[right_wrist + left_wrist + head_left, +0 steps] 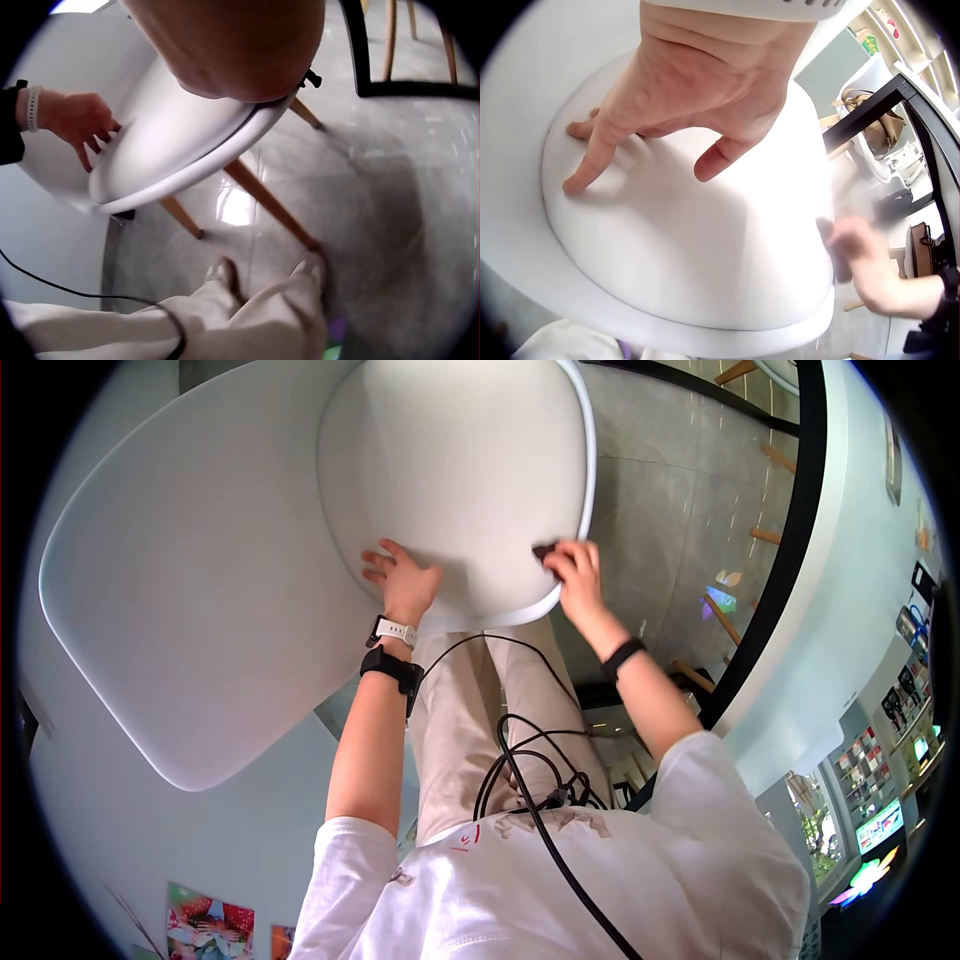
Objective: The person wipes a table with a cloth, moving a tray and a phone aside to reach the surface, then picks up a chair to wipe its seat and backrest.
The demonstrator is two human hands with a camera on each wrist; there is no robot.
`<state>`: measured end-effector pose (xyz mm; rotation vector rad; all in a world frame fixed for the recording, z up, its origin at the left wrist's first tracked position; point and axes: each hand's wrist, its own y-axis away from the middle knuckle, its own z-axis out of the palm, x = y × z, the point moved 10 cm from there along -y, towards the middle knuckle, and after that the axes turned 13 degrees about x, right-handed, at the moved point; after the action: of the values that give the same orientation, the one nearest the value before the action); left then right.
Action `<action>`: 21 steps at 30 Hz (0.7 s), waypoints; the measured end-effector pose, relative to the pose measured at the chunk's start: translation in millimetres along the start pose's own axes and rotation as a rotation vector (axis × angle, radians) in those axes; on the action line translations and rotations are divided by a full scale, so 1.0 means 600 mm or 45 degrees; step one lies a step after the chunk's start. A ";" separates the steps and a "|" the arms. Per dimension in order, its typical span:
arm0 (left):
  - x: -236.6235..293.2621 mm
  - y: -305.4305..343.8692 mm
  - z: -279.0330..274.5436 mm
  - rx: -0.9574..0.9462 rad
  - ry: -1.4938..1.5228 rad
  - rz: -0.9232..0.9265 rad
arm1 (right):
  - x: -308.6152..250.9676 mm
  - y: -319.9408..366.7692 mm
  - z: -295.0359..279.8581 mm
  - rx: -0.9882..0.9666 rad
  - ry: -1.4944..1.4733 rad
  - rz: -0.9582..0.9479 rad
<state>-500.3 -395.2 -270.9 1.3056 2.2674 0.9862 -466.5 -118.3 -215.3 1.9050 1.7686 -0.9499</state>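
Observation:
A white chair with a pale padded seat (460,450) stands before the person, its curved backrest (200,560) on the left. The left hand (405,585) rests on the seat's left part, fingers spread and fingertips touching the pad; the left wrist view shows this hand (697,97) from above. At the seat's right edge, the right hand (578,575) pinches a small dark brown piece (543,551), whose kind I cannot tell. That hand (862,259) is blurred in the left wrist view. The right wrist view shows mostly the back of the hand (240,52), with a black bit (312,78) poking out past it.
A white table (800,630) with a black frame (775,580) stands close on the right. Wooden chair legs (270,202) reach the grey tiled floor (367,225). A black cable (540,810) loops across the person's lap. A brown bag (881,127) hangs on another chair.

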 end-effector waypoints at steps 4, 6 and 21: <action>-0.002 -0.009 0.001 0.040 -0.016 0.018 | 0.010 0.036 -0.030 -0.188 -0.061 0.076; -0.008 -0.009 0.009 0.027 -0.076 0.002 | 0.048 -0.024 -0.030 0.049 -0.164 0.202; 0.005 -0.011 -0.003 0.022 -0.013 0.055 | -0.074 0.007 0.088 -0.311 0.069 -0.245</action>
<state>-506.8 -395.7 -274.4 1.3692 2.2540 0.9739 -473.7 -187.0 -222.6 1.6468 2.0248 -0.7102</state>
